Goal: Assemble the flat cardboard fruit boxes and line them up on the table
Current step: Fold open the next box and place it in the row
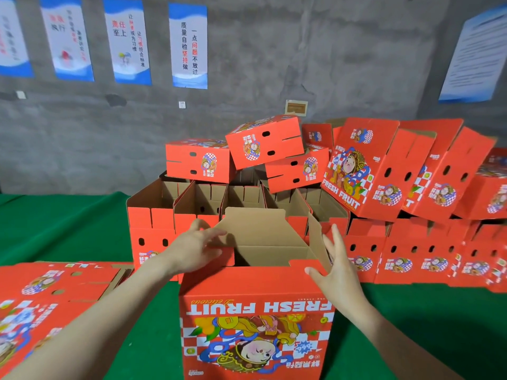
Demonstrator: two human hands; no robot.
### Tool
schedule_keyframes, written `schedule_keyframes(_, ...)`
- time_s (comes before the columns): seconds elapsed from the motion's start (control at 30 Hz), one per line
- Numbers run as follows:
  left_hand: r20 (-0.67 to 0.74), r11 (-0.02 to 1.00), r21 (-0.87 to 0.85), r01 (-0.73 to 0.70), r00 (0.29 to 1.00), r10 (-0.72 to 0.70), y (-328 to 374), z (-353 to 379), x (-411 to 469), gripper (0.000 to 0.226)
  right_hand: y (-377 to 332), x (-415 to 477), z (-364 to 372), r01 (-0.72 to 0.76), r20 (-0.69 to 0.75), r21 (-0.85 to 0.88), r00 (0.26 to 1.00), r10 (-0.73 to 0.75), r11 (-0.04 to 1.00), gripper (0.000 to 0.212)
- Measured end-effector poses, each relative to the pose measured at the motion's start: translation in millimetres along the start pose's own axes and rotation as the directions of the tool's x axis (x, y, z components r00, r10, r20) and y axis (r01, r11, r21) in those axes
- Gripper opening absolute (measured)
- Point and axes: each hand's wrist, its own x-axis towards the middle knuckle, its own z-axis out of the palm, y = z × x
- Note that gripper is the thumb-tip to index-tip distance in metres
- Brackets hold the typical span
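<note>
A red "FRESH FRUIT" cardboard box (255, 319) stands upright in front of me on the green table (68, 229), its top open and its brown flaps raised. My left hand (192, 248) touches the left flap with spread fingers. My right hand (336, 267) lies flat against the upright right flap, fingers straight. A stack of flat red boxes (46, 297) lies at the lower left.
Behind the box stand several assembled open boxes (197, 212) in a row, with closed ones (263, 141) piled on top. More boxes and leaning flat sheets (406, 171) fill the right side. A grey wall with posters (188, 45) closes off the back.
</note>
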Motion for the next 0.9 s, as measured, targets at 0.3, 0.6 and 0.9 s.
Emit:
schedule_keyframes(0.3,0.054,0.991,-0.025,0.129,0.990,-0.127,-3,21,12,0.075,-4,-7,-10,0.088,0.195,-0.192,0.980,-0.050,0.977,0.036)
schedule_keyframes(0.6,-0.193,0.899,-0.429,-0.093,0.981,0.009,-3,23,-4,0.042,-13,37,0,-0.018,0.098,-0.210,0.994,0.040,0.978,0.015)
schedule_keyframes(0.9,-0.156,0.870,-0.493,0.015,0.982,-0.105,0,22,-7,0.064,-17,55,-3,-0.200,0.281,-0.103,0.934,0.222,0.974,0.055)
